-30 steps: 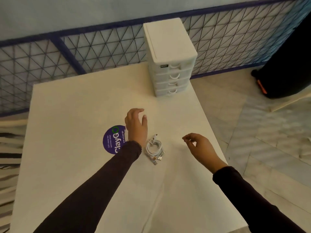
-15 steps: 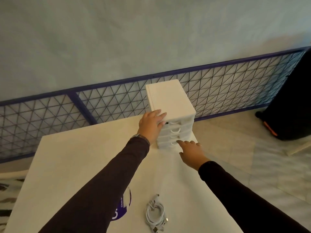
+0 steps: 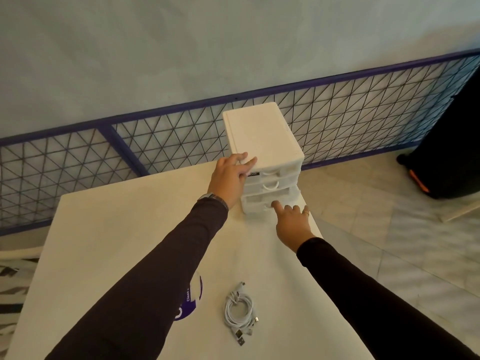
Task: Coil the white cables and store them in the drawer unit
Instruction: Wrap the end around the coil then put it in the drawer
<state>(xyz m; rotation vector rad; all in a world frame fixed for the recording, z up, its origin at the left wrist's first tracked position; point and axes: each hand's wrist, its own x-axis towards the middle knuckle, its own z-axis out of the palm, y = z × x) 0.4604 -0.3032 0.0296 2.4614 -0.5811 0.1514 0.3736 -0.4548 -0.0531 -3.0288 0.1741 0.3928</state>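
1. Drawer unit (image 3: 262,141): white, upright at the far edge of the white table (image 3: 117,229); its third drawer (image 3: 270,201) stands partly pulled out.
2. Left hand (image 3: 230,178): laid flat against the unit's top front left corner, fingers extended and close together, gripping nothing.
3. Right hand (image 3: 292,219): at the pulled-out drawer's front, fingertips on its handle; whether they close on it cannot be told.
4. White cables (image 3: 239,313): coiled in one bundle on the table, well in front of the unit, untouched.
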